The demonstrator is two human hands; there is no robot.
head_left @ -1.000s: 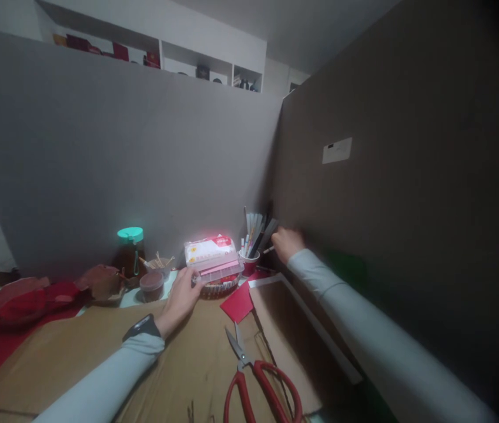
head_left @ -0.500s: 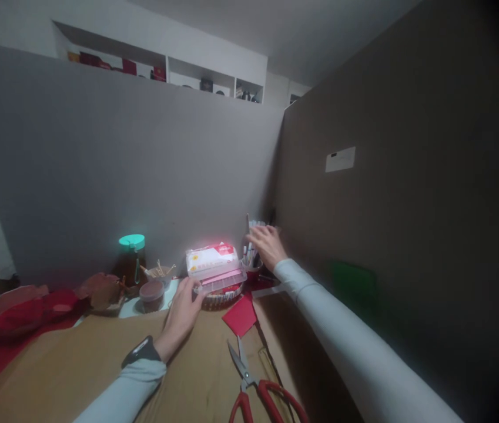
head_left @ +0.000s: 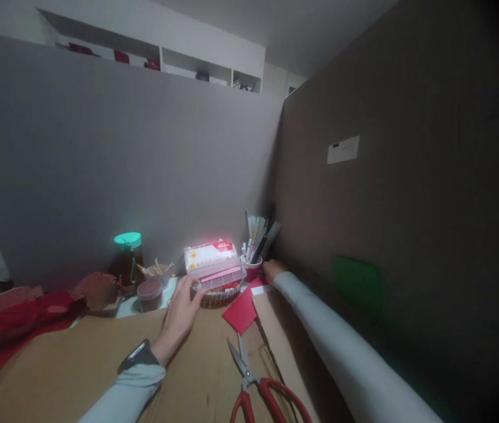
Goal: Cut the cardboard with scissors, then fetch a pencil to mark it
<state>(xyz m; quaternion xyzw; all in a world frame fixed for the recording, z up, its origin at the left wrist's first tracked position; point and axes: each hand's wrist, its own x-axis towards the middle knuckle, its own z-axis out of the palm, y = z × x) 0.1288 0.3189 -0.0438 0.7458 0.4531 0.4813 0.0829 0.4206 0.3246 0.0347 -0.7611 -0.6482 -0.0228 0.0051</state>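
Grey partitions close a cardboard-covered desk (head_left: pixel 99 364). Left hand (head_left: pixel 183 308) rests half-open fingers against the clear plastic box (head_left: pixel 218 276) on a basket (head_left: pixel 216 298). Right hand (head_left: pixel 273 269) lies low beside the pen cup (head_left: pixel 251 267); its grip is hidden. Scissors (head_left: pixel 258 382) lie near.

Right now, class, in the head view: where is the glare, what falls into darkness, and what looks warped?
Head view: pink-white glare burns out the packet above the left hand; the right edge sinks into black; the right hand lies in shadow beside the pen cup; the partition bows from wide-lens distortion; the scissors look soft.
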